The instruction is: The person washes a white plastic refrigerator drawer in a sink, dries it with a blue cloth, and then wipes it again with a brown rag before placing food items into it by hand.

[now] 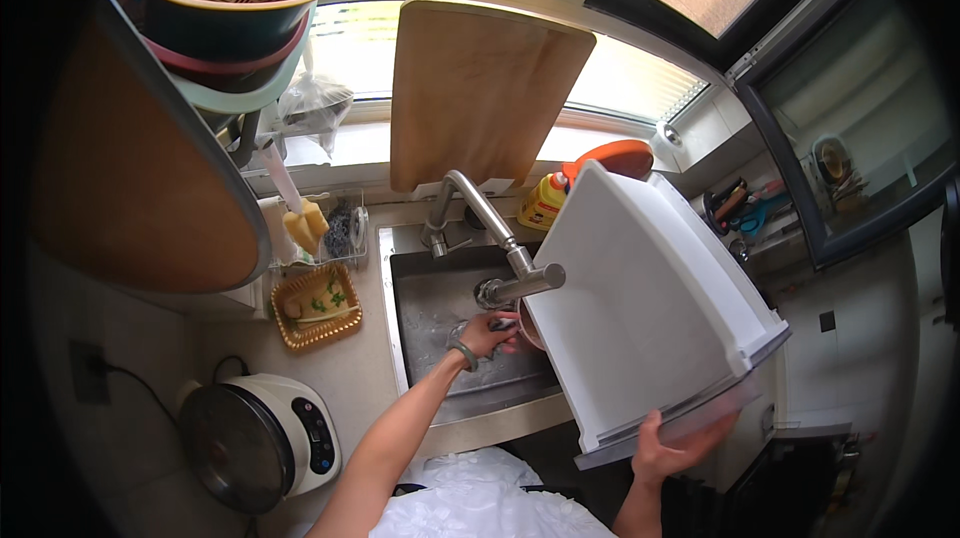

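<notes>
A large white plastic drawer (637,313) with a clear front edge stands tilted over the right side of the stainless steel sink (427,298). My right hand (667,452) grips its clear front at the lower right. In the sink, my left hand (486,335), with a green bangle on its wrist, has its fingers around a small dark item that I cannot identify. Just beside those fingers is a round reddish container (529,326), partly hidden by the drawer. The metal faucet (525,279) reaches over the sink close to the drawer's wall.
A wooden cutting board (484,95) leans at the window. Left of the sink are a golden basket (316,346) with greens and a white countertop cooker (319,433). A yellow bottle (541,202) stands behind the drawer. Stacked colanders (240,35) and a rounded wooden panel (150,163) occupy the upper left.
</notes>
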`<state>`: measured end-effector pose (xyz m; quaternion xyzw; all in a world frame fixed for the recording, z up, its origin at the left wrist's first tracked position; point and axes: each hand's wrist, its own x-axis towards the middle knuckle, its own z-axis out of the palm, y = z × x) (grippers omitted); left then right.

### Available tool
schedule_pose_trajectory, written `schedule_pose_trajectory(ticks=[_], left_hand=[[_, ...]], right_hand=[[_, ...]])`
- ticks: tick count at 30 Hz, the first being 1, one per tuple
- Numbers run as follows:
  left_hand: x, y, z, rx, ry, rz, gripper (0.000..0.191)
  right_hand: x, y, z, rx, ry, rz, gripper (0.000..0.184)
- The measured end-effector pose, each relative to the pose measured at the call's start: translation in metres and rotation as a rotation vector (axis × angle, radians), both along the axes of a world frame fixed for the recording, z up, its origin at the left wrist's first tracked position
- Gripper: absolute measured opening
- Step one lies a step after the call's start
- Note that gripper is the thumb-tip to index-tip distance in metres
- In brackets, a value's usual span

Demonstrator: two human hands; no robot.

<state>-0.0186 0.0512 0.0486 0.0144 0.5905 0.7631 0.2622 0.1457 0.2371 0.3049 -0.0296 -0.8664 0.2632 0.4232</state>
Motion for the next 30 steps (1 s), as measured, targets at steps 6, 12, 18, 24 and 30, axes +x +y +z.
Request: schedule_pose_trajectory(ticks=[6,12,18,24,30], left_hand=[[0.014,-0.022,-0.048,-0.24,0.447,0.219,0.023],[0.021,-0.018,-0.028,-0.502,0.368,0.102,0.029],[0.021,-0.012,-0.015,-0.586,0.358,0.181,0.034],[0.035,-0.011,-0.023,-0.614,0.311,0.225,0.039],[0.047,-0.014,-0.072,-0.45,-0.027,0.106,0.035]], right_hand=[[-0.005,-0.003,0.016,-0.223,0.089,-0.001,0.092],[0.004,0.019,0.021,-0.271,0.12,-0.075,0.093],[0.001,0.021,0.033,-0.373,0.151,-0.064,0.094],[-0.002,0.025,0.034,-0.367,0.178,-0.046,0.094],[-0.009,0.025,0.033,-0.435,0.189,-0.023,0.091]])
